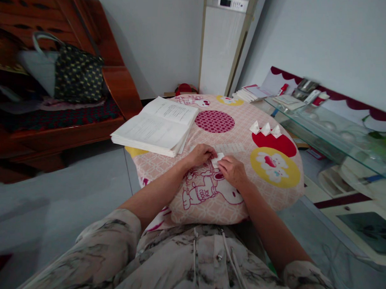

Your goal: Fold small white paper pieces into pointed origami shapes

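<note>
A small piece of folded white paper [216, 161] is held between my two hands, low over the patterned tablecloth [205, 213]. My left hand [201, 155] pinches its left side with the fingers closed. On the right side, my right hand [233, 170] grips the paper between thumb and fingers. Just beyond my hands lies a pale strip of paper [230, 148] with faint lines. Several small pointed folded paper pieces [266, 129] stand in a row at the right of the table, by a red patch of the cloth.
An open book [155, 125] lies at the table's left edge. More papers [249, 93] are stacked at the far right edge, beside a glass shelf [337, 138] holding small items. A wooden bench [119, 83] with bags [79, 73] stands left; an air conditioner [221, 47] stands behind.
</note>
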Available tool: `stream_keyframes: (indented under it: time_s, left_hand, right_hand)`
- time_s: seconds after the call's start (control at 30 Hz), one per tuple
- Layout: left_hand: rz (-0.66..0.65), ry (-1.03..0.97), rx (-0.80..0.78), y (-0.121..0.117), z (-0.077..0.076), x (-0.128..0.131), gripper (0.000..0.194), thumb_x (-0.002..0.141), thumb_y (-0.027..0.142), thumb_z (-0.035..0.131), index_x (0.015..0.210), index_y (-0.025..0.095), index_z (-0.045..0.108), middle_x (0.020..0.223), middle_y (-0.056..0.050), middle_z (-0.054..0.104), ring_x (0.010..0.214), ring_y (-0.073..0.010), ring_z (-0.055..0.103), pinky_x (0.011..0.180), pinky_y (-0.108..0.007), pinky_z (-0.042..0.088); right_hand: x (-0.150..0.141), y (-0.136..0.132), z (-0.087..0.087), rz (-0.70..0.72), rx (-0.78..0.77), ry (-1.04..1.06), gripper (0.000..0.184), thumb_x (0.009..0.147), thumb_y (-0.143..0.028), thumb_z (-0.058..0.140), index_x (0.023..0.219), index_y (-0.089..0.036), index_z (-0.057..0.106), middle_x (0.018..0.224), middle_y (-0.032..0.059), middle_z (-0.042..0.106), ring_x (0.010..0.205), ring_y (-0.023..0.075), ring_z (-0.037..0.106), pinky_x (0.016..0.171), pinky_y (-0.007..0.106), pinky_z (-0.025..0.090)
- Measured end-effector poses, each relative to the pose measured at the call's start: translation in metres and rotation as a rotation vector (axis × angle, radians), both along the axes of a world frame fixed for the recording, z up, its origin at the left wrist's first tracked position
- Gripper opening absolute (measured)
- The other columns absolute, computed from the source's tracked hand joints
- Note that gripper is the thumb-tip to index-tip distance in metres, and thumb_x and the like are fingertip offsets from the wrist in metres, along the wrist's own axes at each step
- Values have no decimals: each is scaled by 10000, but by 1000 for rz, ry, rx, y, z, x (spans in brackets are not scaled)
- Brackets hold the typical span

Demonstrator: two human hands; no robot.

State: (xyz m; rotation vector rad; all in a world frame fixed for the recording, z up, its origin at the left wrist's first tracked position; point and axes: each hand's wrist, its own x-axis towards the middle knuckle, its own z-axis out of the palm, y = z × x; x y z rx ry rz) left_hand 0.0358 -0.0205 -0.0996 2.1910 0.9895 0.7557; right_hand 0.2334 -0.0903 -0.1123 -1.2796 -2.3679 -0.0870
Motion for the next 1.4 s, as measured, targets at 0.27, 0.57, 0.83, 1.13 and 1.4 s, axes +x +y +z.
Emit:
stream_keyframes:
  time_s: [0.27, 0.57, 0.83, 1.13, 1.4]
  left_hand:
    - [-127, -6, 14, -5, 5, -6, 374, 699, 6, 550, 975, 132, 769, 868, -26, 735, 742, -120, 637, 717, -212, 500]
    - [-203, 95, 210, -7, 0, 1, 165, 808, 107, 630, 910, 155, 751, 949, -71, 736, 917, -181, 656, 874, -277, 495]
    - [-254, 215, 310, -11, 5, -1, 184, 909, 149, 576, 896, 161, 759, 927, -95, 746, 907, -195, 664, 848, -283, 482]
    - [-136, 125, 156, -6, 4, -3, 135, 855, 184, 641, 845, 156, 772, 793, -42, 720, 772, -157, 630, 745, -249, 459]
    - [46, 120, 45, 1, 1, -2, 122, 802, 218, 681, 723, 146, 742, 648, 5, 650, 617, -110, 547, 617, -226, 414]
  right_hand:
    - [-2, 1, 0, -75, 42, 12, 227, 931, -142, 526, 763, -185, 672, 818, 91, 660, 827, 215, 579, 730, 302, 424]
    - [-3, 1, 0, -62, 40, -13, 204, 934, -158, 535, 804, -195, 688, 853, 104, 660, 840, 228, 561, 731, 311, 429]
    - [2, 0, 2, -52, 1, 13, 238, 889, -107, 555, 692, -186, 661, 764, 79, 640, 766, 202, 554, 684, 296, 401]
    - [5, 6, 1, -162, -159, 355, 144, 818, -172, 613, 762, -188, 744, 779, 63, 708, 734, 205, 628, 710, 312, 469]
    - [2, 15, 1, -314, -357, 658, 185, 736, -189, 637, 859, -191, 775, 789, 36, 771, 734, 215, 708, 686, 305, 530]
